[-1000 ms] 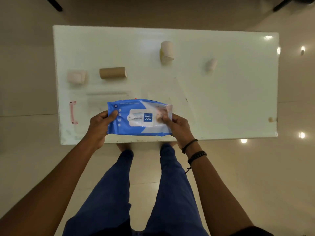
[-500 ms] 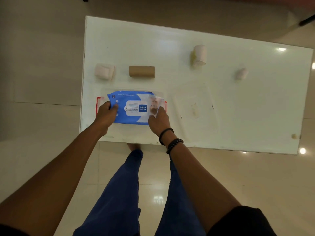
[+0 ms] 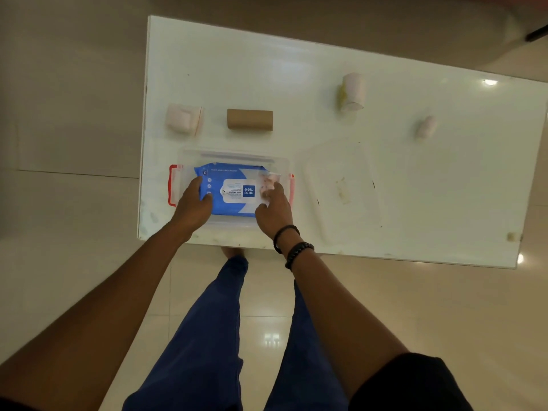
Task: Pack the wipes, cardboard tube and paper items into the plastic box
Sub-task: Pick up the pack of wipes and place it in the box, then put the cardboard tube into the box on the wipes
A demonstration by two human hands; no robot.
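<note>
A blue pack of wipes [image 3: 234,188] lies flat inside the clear plastic box [image 3: 237,155], which has red handles and stands near the table's front left. My left hand [image 3: 194,204] grips the pack's left end. My right hand [image 3: 272,209] rests on its right end with fingers spread over it. Behind the box lies a brown cardboard tube [image 3: 249,119] on its side. A small white tissue packet [image 3: 184,119] sits left of the tube. A white paper roll [image 3: 352,91] stands further back right, and a small crumpled paper piece [image 3: 425,127] lies beyond it.
The box's clear lid [image 3: 344,188] lies flat on the white table [image 3: 444,188] just right of the box. The table's front edge is close to my legs. Glossy floor tiles surround the table.
Both hands carried the wipes pack forward from the table's front edge and lowered it into the box. The camera view shifted so the table sits further right.
</note>
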